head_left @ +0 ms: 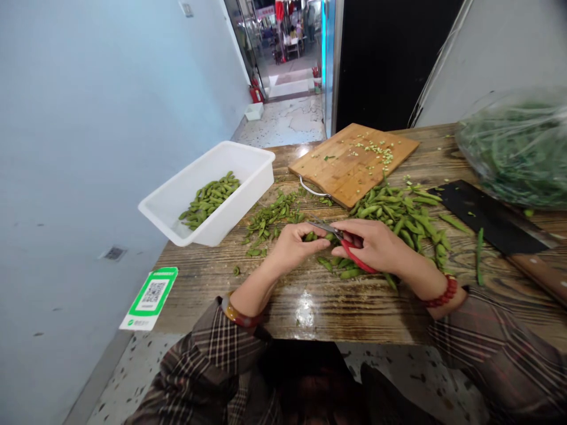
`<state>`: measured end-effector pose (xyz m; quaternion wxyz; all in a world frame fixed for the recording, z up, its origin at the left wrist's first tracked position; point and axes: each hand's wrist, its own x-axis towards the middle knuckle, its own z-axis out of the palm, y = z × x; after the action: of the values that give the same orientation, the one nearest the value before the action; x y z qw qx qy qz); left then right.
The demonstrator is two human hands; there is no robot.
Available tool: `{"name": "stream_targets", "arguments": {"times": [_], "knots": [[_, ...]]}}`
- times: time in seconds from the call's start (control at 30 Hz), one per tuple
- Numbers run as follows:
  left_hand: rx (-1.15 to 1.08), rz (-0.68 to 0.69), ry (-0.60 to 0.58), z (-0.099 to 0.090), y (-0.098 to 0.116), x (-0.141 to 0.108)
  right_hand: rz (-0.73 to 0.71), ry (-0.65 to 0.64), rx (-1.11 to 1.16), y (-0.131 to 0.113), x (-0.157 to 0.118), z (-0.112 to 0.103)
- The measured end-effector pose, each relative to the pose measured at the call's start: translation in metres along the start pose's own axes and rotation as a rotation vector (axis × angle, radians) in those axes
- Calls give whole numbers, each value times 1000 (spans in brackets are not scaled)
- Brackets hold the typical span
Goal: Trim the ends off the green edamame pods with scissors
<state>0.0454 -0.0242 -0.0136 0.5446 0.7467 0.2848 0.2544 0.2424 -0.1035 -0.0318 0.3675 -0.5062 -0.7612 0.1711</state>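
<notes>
My left hand (295, 248) pinches a green pod (310, 236) over the wooden table. Red-handled scissors (357, 258) are in my right hand (374, 245), their blades pointing left toward that pod. Under and behind my right hand spreads a heap of green pods (414, 221). Small cut pod pieces (270, 216) lie beyond my left hand. To the left, a white plastic tub (239, 209) holds more pods (210, 199) at its bottom.
A cutting board (328, 156) with scattered bits lies at the back. Rightward are a black cleaver (491, 218) with a wooden handle and a clear bag of greens (522, 150). A green-framed QR card (150, 298) is at the table's left edge (177, 277).
</notes>
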Motion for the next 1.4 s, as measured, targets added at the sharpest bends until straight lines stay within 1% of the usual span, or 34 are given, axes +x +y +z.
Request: {"name": "stream_targets", "arguments": {"times": [0.07,0.17,0.23,0.47,0.63,0.87,0.93,1.0,1.07,1.13,1.23,1.4], "knots": [[-2,-2,27,0,0,0,1,4,-1,-1,0,-1],[23,-9,127,-2,-1,1,18,34,-6,-3,1,-4],[44,-5,169,-4,-2,1,36,42,-15,-3,1,-5],[11,28,107,-4,-2,1,33,-21,-42,-1,-1,-2],[-15,34,75,-4,-1,0,59,-36,-46,-1,-2,-4],[32,66,131,-5,-3,2,79,-84,-24,-1,0,-7],[14,48,155,-5,-3,2,92,-81,-15,0,0,-6],[-76,-27,191,-5,-2,3,107,-27,-14,1,0,-5],[-232,-116,242,-5,-1,3,125,57,-31,1,1,-5],[-397,-188,276,-6,0,3,134,108,-49,0,1,-5],[-583,-235,280,-9,2,3,118,110,-50,-1,2,-5],[-749,-219,243,-7,2,3,82,67,-76,-3,1,-1]]}}
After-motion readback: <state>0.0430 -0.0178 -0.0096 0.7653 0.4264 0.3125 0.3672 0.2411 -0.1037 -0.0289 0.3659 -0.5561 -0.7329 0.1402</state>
